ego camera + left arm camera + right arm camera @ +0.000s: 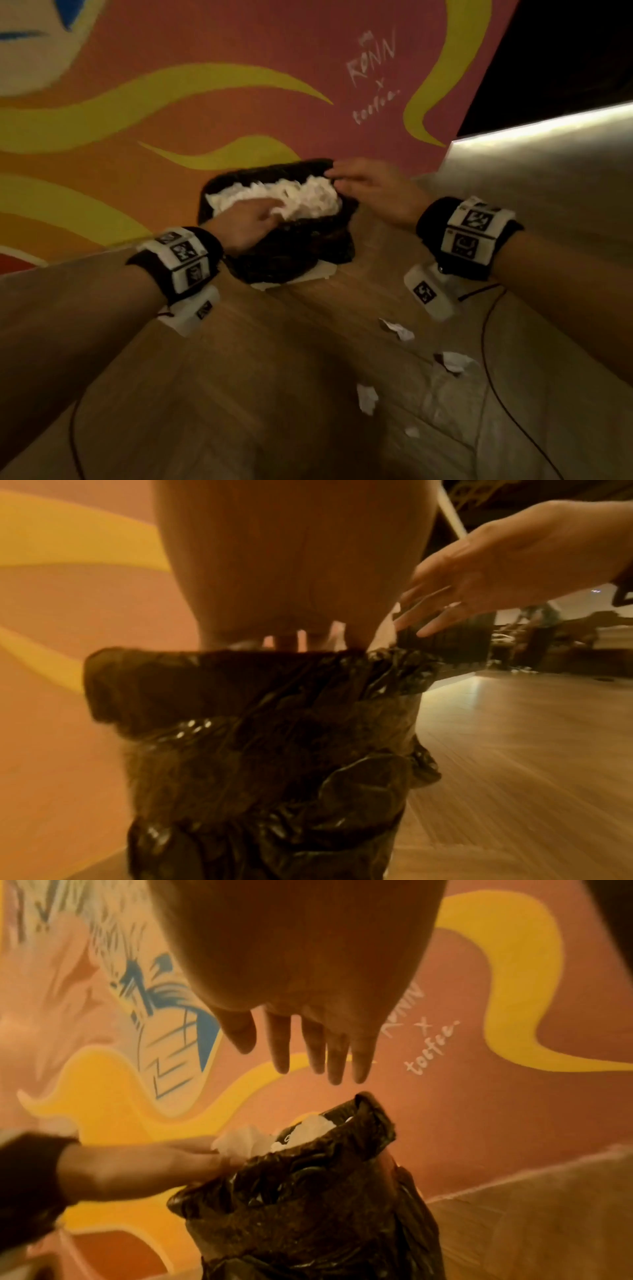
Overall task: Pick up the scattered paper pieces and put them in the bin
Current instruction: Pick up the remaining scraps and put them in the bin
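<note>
A: Where are the scraps (452,362) left?

B: On the floor (274,377), lower right of the frame, nearer the right hand (370,192), which is released, fingers straight, over the bin (294,250) rim.

A: And the left hand (250,222)?

B: Paper (301,198) is pinched at the bin's mouth, centre frame.

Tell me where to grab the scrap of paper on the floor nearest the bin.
Pinch the scrap by its raised, creased middle, coming straight down from above. It lies crumpled on the wood floor with folds standing up, and the right hand looks closest to it.
</note>
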A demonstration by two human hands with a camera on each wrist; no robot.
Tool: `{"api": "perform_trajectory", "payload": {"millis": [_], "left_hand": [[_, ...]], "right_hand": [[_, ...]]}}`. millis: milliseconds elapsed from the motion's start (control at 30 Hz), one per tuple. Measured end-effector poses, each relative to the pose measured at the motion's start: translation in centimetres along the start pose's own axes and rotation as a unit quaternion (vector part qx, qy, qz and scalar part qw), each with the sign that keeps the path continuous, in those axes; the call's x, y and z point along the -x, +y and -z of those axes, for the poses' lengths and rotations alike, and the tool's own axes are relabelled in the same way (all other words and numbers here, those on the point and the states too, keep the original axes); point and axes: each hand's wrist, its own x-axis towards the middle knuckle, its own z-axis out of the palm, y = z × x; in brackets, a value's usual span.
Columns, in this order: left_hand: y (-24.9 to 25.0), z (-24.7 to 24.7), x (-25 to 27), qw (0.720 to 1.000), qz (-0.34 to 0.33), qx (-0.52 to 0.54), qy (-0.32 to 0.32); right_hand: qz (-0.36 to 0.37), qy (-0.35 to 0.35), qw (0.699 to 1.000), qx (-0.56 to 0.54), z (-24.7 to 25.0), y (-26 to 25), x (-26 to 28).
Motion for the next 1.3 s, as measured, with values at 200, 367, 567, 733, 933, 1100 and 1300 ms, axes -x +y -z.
{"api": "perform_trajectory", "payload": {"millis": [200, 367, 567, 733, 933, 1100, 1300], "left_hand": [[1.0, 0.5, 1.0, 0.969, -0.085, -0.16, 0.167], [6.8, -0.9, 2.9, 0.936, -0.27, -0.1, 0.202], [12.5, -13.2, 1.9, 0.941, -0.25, -0.158, -0.166], [10.4, -22.9, 2.2, 0.932, -0.129, -0.119, -0.318], [9.4, -29.0, 5.7, 0.91, -0.163, -0.178, -0.338], [11.9, -27.6, 4.4, 0.954, -0.158, -0.065, -0.245], [13.1, -26.3, -3.0, 0.997, -0.038, 0.031, -0.06]], "right_hand": [[-0.133, 0.011, 0.991, 0.012, 3.2, 7.7, 9.9], [-0.3, -0.163, 0.926, 0.158, 0.6, 16.6, 18.9], [-0.26, -0.223, 0.924, 0.17, -6.0, 20.9, 24.9], [-0.231, -0.234, 0.932, 0.153, -9.4, 20.9, 26.2], [-0.172, -0.293, 0.933, 0.115, -10.3, 16.2, 30.2], [-0.13, -0.32, 0.935, 0.083, -14.5, 15.2, 35.4], [-0.132, -0.309, 0.936, 0.104, -16.5, 15.0, 38.2]]}}
